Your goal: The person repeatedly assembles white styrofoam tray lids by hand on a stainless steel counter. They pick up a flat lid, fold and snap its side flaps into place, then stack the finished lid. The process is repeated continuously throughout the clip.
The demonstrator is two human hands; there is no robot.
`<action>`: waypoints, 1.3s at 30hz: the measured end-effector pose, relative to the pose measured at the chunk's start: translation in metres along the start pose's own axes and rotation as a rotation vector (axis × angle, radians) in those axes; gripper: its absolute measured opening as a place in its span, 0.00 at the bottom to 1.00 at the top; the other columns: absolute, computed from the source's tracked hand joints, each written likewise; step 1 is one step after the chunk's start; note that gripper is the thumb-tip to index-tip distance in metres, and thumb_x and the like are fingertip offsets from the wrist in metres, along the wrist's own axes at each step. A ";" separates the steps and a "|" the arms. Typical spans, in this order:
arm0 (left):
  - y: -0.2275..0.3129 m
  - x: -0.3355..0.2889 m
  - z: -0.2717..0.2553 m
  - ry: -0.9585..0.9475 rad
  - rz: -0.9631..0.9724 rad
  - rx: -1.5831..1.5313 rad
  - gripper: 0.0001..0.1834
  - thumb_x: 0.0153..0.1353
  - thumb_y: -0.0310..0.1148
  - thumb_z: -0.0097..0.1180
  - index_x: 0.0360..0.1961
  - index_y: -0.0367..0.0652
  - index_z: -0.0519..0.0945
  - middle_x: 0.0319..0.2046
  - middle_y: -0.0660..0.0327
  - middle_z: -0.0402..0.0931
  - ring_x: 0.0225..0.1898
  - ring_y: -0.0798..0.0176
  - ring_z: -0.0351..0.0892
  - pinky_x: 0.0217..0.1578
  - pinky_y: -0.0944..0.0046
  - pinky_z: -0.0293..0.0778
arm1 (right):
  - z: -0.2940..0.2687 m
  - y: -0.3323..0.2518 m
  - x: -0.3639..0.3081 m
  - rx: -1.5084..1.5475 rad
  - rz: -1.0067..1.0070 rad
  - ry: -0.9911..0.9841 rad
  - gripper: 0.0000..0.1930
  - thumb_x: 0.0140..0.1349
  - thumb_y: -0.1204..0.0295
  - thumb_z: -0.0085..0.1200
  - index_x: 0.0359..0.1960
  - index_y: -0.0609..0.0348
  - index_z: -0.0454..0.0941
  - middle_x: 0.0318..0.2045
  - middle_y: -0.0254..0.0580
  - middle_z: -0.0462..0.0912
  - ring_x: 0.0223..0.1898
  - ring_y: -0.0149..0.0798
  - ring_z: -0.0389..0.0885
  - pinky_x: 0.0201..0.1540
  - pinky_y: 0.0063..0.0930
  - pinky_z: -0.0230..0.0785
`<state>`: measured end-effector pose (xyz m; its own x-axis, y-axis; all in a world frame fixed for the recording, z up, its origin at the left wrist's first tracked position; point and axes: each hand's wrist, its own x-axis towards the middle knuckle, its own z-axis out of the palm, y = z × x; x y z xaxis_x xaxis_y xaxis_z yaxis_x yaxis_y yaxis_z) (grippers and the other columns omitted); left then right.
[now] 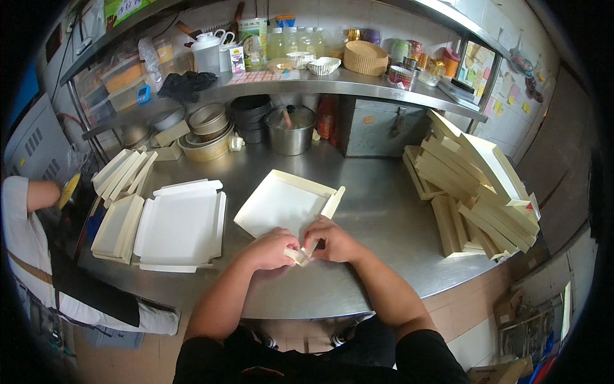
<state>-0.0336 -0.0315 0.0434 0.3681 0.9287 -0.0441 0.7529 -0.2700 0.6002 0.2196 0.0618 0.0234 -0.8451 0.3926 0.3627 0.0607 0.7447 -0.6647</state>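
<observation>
Cream cardboard, thin and matte, makes up the half-folded box point(284, 205) lying on the brushed steel table point(377, 217) right in front of the person. It is a shallow square tray shape, turned like a diamond, with one corner pointing at the person and the opposite corner toward the shelf at the back. Its upper-left and upper-right walls already stand up; the right one is a narrow strip running diagonally.

At the near corner both hands work the same flap. The left hand point(272, 248) is curled, its fingers pinching the small folded tab of cardboard, and the right hand point(334, 242) is curled too, thumb and fingers pressed together on that tab from the other side. The two hands touch.

To the left lies an unfolded flat box blank point(181, 229), smooth and pale, with a row of folded trays point(121, 192) beyond it. On the right stands a leaning stack of finished boxes point(476, 192), long and flat. Round metal pans point(208, 131) and a steel pot point(291, 130) sit under the shelf.
</observation>
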 end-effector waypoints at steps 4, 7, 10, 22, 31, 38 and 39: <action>0.002 -0.003 -0.008 0.015 0.148 0.173 0.21 0.53 0.33 0.80 0.48 0.46 0.86 0.49 0.57 0.84 0.60 0.47 0.79 0.62 0.52 0.76 | -0.003 -0.003 -0.002 -0.021 0.016 0.000 0.15 0.49 0.73 0.81 0.38 0.45 0.92 0.45 0.28 0.89 0.55 0.41 0.85 0.81 0.70 0.49; 0.002 -0.003 -0.006 0.035 0.067 0.032 0.19 0.54 0.32 0.79 0.47 0.46 0.86 0.50 0.57 0.84 0.61 0.48 0.79 0.63 0.51 0.75 | -0.003 0.003 -0.004 -0.068 -0.025 0.015 0.13 0.51 0.72 0.80 0.39 0.43 0.93 0.45 0.27 0.89 0.54 0.39 0.86 0.80 0.66 0.52; 0.009 -0.002 -0.010 0.052 0.017 -0.135 0.18 0.55 0.31 0.78 0.46 0.46 0.85 0.51 0.57 0.84 0.61 0.48 0.79 0.63 0.51 0.75 | -0.006 0.005 -0.004 -0.049 -0.027 -0.037 0.12 0.54 0.70 0.79 0.40 0.45 0.94 0.45 0.29 0.90 0.54 0.40 0.86 0.75 0.57 0.62; 0.001 0.004 0.003 0.042 0.173 -0.146 0.16 0.58 0.34 0.77 0.46 0.47 0.86 0.53 0.57 0.84 0.58 0.48 0.81 0.62 0.52 0.76 | 0.010 0.012 -0.001 -0.037 -0.014 -0.065 0.12 0.57 0.62 0.78 0.36 0.54 0.90 0.40 0.42 0.91 0.47 0.52 0.87 0.57 0.47 0.74; 0.000 0.012 -0.003 0.010 0.263 0.075 0.11 0.57 0.41 0.78 0.37 0.50 0.92 0.39 0.63 0.88 0.50 0.55 0.84 0.56 0.55 0.76 | 0.002 0.007 -0.001 -0.034 0.125 -0.072 0.15 0.54 0.61 0.81 0.35 0.54 0.89 0.38 0.41 0.90 0.45 0.51 0.87 0.55 0.47 0.74; -0.005 0.017 -0.006 -0.099 0.150 0.014 0.14 0.55 0.47 0.79 0.32 0.51 0.90 0.35 0.63 0.87 0.44 0.57 0.86 0.53 0.53 0.74 | 0.006 -0.001 0.001 -0.130 0.060 -0.082 0.15 0.50 0.66 0.81 0.39 0.51 0.90 0.39 0.39 0.91 0.46 0.49 0.87 0.55 0.46 0.74; -0.006 0.017 -0.005 -0.070 0.160 0.040 0.15 0.55 0.48 0.80 0.32 0.51 0.90 0.34 0.64 0.87 0.44 0.56 0.86 0.53 0.53 0.73 | 0.006 0.004 0.000 -0.101 0.046 -0.092 0.15 0.50 0.67 0.81 0.39 0.51 0.90 0.39 0.39 0.91 0.46 0.49 0.87 0.54 0.46 0.73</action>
<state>-0.0343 -0.0127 0.0436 0.5208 0.8536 -0.0071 0.7023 -0.4237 0.5721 0.2170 0.0617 0.0171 -0.8849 0.3799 0.2695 0.1494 0.7795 -0.6083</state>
